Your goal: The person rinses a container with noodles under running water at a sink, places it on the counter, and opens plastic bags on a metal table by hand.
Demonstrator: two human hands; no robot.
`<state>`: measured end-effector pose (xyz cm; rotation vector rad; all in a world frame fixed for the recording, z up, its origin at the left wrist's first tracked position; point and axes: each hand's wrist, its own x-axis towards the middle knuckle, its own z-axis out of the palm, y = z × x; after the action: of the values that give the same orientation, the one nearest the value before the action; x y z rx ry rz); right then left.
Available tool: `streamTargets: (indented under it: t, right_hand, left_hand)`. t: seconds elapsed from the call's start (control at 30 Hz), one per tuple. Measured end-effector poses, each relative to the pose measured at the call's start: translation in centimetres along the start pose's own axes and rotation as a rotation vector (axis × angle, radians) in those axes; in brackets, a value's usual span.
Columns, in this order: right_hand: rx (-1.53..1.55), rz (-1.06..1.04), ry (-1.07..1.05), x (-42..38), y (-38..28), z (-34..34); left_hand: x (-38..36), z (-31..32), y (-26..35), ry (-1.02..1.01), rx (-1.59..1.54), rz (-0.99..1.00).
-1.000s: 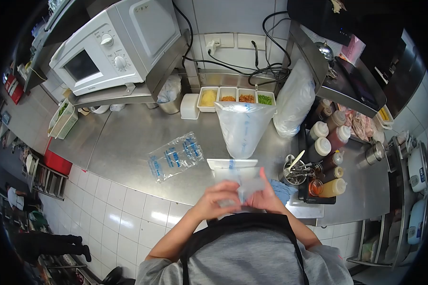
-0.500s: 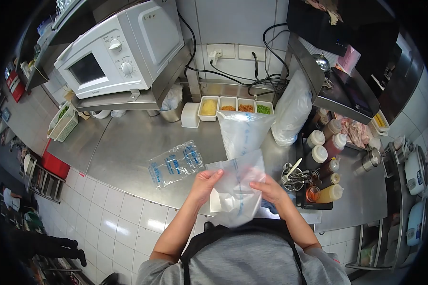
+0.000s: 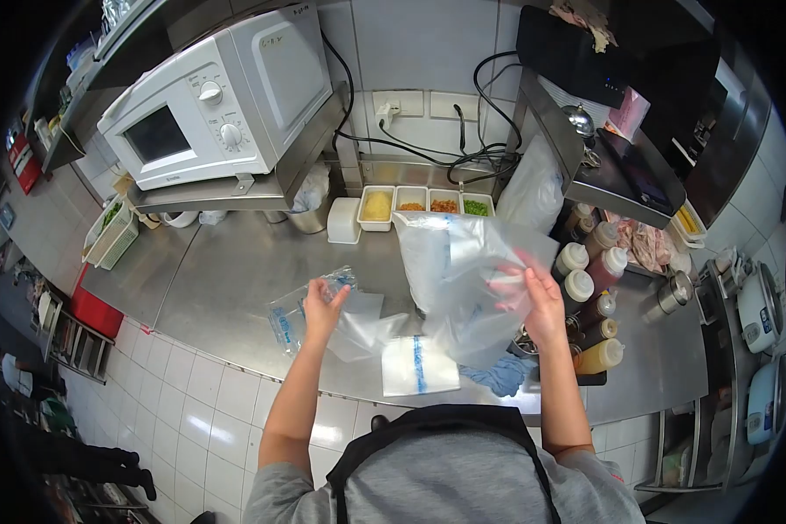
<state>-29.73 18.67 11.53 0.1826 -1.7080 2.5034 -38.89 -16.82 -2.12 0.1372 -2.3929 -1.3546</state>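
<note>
My left hand [image 3: 323, 307] pinches one side of a thin clear plastic bag [image 3: 472, 306] over the counter. My right hand [image 3: 543, 306] grips the opposite side, its fingers showing through the film. The bag is spread and wrinkled between them. Below it lies a folded white stack with blue print [image 3: 419, 367]. Another translucent bag [image 3: 421, 253] stands behind, partly covered. A flat clear packet with blue print [image 3: 284, 327] is beside my left hand.
Small food tubs [image 3: 377, 207] line the wall beside a white microwave [image 3: 192, 105] on a shelf. Squeeze bottles [image 3: 578, 286] stand on the right, near a blue cloth [image 3: 502, 375]. A raised metal shelf [image 3: 620, 192] overhangs the right side.
My hands have moved apart and upward, left hand leftward and right hand rightward. The bag has spread out between them, and the white stack beneath has come into fuller view.
</note>
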Motion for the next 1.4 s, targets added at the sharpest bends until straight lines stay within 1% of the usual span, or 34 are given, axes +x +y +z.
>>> streamTargets:
  t: [0.03, 0.07, 0.17, 0.2, 0.23, 0.27, 0.3, 0.33, 0.4, 0.5, 0.6, 0.7, 0.8, 0.9, 0.93, 1.0, 1.03, 1.1, 1.13, 1.2, 1.3, 1.4]
  right_hand:
    - [-0.002, -0.050, -0.024, -0.1, -0.7, 0.5]
    - [-0.001, -0.098, -0.100, -0.2, -0.8, 0.7]
    - [-0.440, -0.351, -0.407, -1.7, -2.0, 2.2]
    - [-0.468, -0.396, -0.568, -1.7, -2.3, 3.5]
    - [-0.493, -0.436, -0.731, -1.7, -2.4, 4.9]
    - [-0.644, -0.423, -0.840, -2.1, -2.5, 6.2]
    - [-0.793, -0.406, -0.951, -2.6, -2.2, 7.1]
    - [-0.825, -0.403, -1.017, -2.9, -1.5, 7.8]
    - [-0.893, -0.406, -1.143, -3.5, 0.2, 8.5]
    - [-1.010, -0.388, -1.239, -3.9, 1.8, 8.7]
    - [-0.922, -0.230, -1.184, -4.0, 0.5, 8.6]
    - [-0.666, -0.371, -1.022, -2.2, -1.4, 6.0]
    - [-0.624, -0.456, -0.391, -0.3, -0.6, 4.6]
    - [-0.226, 0.017, -0.417, 0.9, 2.2, 4.1]
    - [-0.112, 0.067, -0.371, 0.9, 3.1, 4.6]
    - [0.002, 0.232, -0.302, 0.8, 3.3, 4.7]
    - [0.059, 0.316, -0.268, 1.0, 3.4, 4.8]
    - [-0.061, 0.160, -0.233, 1.2, 3.7, 4.6]
    - [-0.121, 0.084, -0.214, 1.2, 3.7, 4.6]
    - [-0.236, 0.028, -0.197, 1.1, 3.2, 5.0]
    - [-0.341, -0.023, -0.171, 1.1, 3.4, 5.1]
    - [-0.435, -0.082, -0.147, 1.3, 4.4, 4.7]
  left_hand:
    - [0.1, -0.4, 0.1, 0.089, 0.264, 0.071]
    - [0.3, -0.6, 0.4, 0.179, 0.527, 0.144]
    - [-0.2, -0.5, 4.1, -0.005, 0.318, 0.125]
    - [-0.9, -0.8, 5.6, -0.072, 0.252, 0.111]
    - [-1.4, -1.4, 7.6, -0.421, -0.204, -0.117]
    - [-1.8, -2.3, 10.1, -0.756, -0.668, -0.353]
    - [-2.2, -2.4, 11.1, -0.939, -0.999, -0.427]
    - [-2.5, -2.5, 12.2, -1.137, -1.287, -0.557]
    - [-2.4, -2.0, 13.1, -1.271, -1.570, -0.459]
    - [-1.4, -0.9, 13.6, -1.231, -1.243, -0.233]
    - [-1.9, -1.8, 15.1, -1.099, -0.836, -0.153]
    - [-2.1, -2.1, 15.1, -1.063, -1.053, -0.183]
    - [-2.3, -3.5, 16.6, -1.125, -1.031, -0.153]
    - [-2.4, -3.8, 17.7, -1.176, -1.055, -0.136]
    - [-2.2, -3.4, 17.4, -1.136, -1.044, -0.044]
    - [-1.8, -2.6, 16.7, -1.044, -1.018, 0.136]
    - [-1.8, -2.7, 16.8, -1.025, -1.041, 0.076]
    - [-2.0, -3.2, 17.2, -0.985, -1.088, -0.052]
    - [-1.9, -3.1, 17.0, -0.943, -1.011, -0.065]
    - [-1.7, -2.6, 16.2, -0.855, -0.860, -0.094]
    - [-2.2, -1.7, 15.7, -0.710, -0.873, -0.070]
    - [-3.1, -0.5, 15.0, -0.659, -0.896, 0.010]
